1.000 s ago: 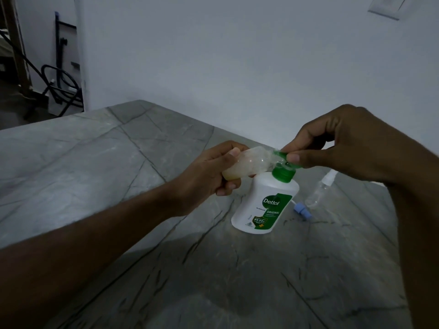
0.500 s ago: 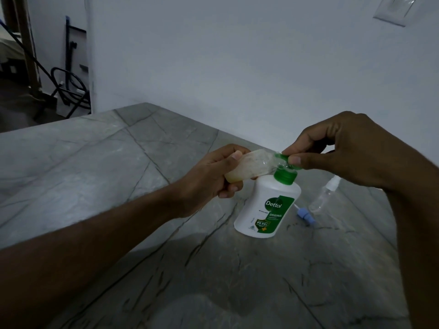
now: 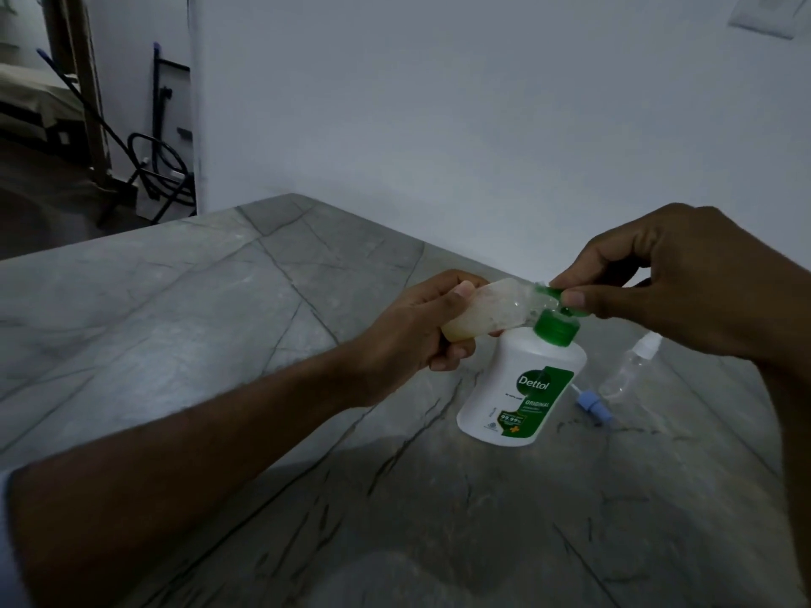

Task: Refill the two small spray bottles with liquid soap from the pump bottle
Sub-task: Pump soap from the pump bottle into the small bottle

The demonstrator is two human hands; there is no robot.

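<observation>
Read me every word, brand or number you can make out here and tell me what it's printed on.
"Dettol": white letters on the green label of the soap bottle.
"ORIGINAL": same label, under the brand.
"99.99%": same label, lower down.
Other small print on that label: too small to read.
The small bottle in the left hand and the one lying on the counter: no text visible.

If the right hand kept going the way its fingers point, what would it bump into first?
The right hand, already pinching the green pump nozzle, points leftward. Next it would probably meet the small clear soap-filled bottle held by the left hand.
</observation>
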